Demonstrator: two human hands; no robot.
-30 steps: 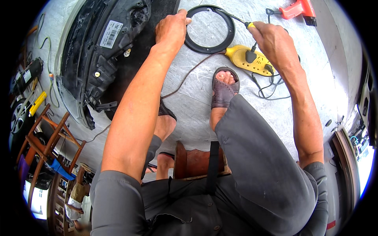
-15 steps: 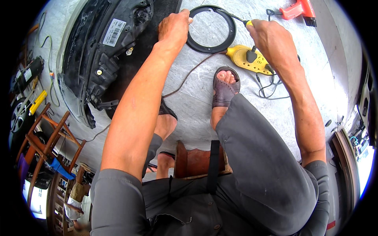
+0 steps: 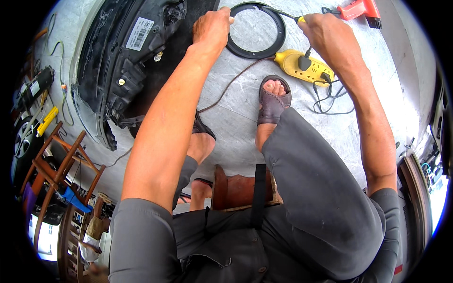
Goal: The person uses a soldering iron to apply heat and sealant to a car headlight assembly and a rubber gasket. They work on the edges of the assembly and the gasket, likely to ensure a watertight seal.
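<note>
A flat black ring (image 3: 255,54) lies at the upper middle, over the grey floor. My left hand (image 3: 212,29) is closed at its left edge, thumb toward the rim, gripping it. From the right, my right hand (image 3: 332,38) wraps round the yellow-and-black handle of a thin tool with a dark shaft (image 3: 279,12). The shaft points left and reaches the ring's upper rim; whether the tip touches cannot be made out. Below the right hand rests a yellow power strip (image 3: 306,70) with black plugs in it.
A large black headlight housing (image 3: 123,78) with a white label lies at left. A red heat-gun-like tool (image 3: 359,12) sits at upper right. A brown cord (image 3: 225,88) crosses the floor near my sandalled feet. A wooden chair (image 3: 61,165) stands at far left.
The view has shifted slightly, so floor things appear a little higher and further right. Both hands keep their grips, and the tool's shaft still reaches the ring's upper rim.
</note>
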